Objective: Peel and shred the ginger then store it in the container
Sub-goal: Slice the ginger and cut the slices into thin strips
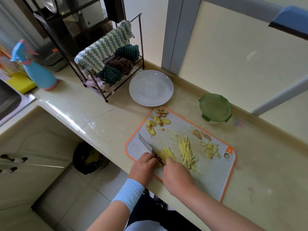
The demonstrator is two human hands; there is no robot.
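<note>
Two hands work at a grey plastic cutting board with an orange rim [208, 172]. The left hand [143, 165] is clenched round the handle of a steel kitchen knife [146, 145]. Beside the blade, the right hand [176, 175] pins a stack of pale yellow ginger slices [164, 153] under bent fingers. Shredded ginger strips [186, 150] lie just right of it. A round container with a green lid [215, 108] stands closed beyond the board.

Beige countertop [103, 117] carries cutting board [215, 170], white plate [151, 88], green-lidded container [215, 108], towel rack [110, 67], spray bottle [39, 72].
</note>
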